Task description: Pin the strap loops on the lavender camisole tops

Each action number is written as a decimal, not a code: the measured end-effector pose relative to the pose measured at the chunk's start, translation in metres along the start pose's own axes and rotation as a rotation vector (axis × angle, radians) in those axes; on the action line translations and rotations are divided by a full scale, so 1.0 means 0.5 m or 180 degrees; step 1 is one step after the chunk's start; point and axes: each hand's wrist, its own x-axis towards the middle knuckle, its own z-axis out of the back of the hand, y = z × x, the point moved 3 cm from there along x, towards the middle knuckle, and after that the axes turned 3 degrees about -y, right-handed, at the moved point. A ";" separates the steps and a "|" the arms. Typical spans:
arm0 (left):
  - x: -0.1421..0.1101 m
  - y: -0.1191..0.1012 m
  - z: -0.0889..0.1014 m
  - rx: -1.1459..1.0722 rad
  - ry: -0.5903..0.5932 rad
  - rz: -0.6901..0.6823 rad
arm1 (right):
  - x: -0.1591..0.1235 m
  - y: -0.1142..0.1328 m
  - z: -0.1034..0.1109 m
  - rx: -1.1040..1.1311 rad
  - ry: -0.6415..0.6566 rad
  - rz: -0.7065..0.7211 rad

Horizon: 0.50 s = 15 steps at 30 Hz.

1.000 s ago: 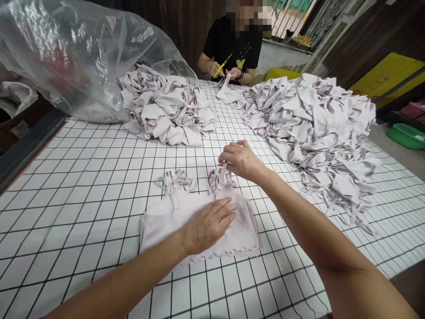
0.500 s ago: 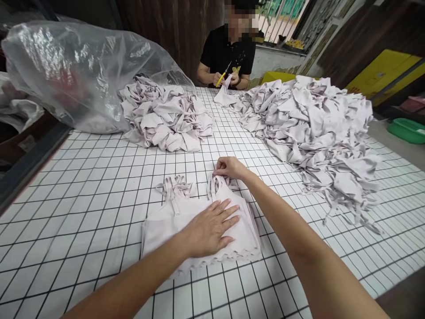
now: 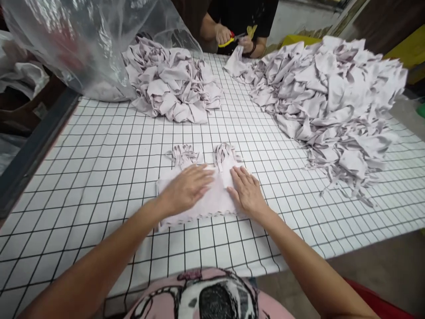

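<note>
A stack of pale pink camisole tops lies flat in front of me, with bunched straps at its far edge and a scalloped hem towards me. My left hand rests over the left half of the stack, fingers stretched out and pointing right. On the right half lies my right hand, palm down with its fingers extended. Neither hand grips anything. The fabric directly beneath both palms is hidden.
One heap of pale garments lies at the back left beside a clear plastic bag. A bigger heap covers the back right. Across the checked table, a person holds yellow-handled scissors and a cloth piece.
My right hand has let go of the right straps and now lies flat on the stack. My left hand has shifted left across it. The view has tilted down.
</note>
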 end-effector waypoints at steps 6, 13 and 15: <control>-0.105 0.068 -0.010 0.0773 0.0190 0.0428 | 0.008 -0.021 -0.015 -0.0111 0.0204 -0.0060; -0.125 0.088 -0.023 0.1040 -0.0113 0.0190 | 0.006 -0.013 0.012 -0.0054 0.0323 0.0171; -0.120 0.118 -0.036 0.1122 -0.0343 0.0098 | 0.022 -0.069 0.041 -0.0198 0.0165 -0.0037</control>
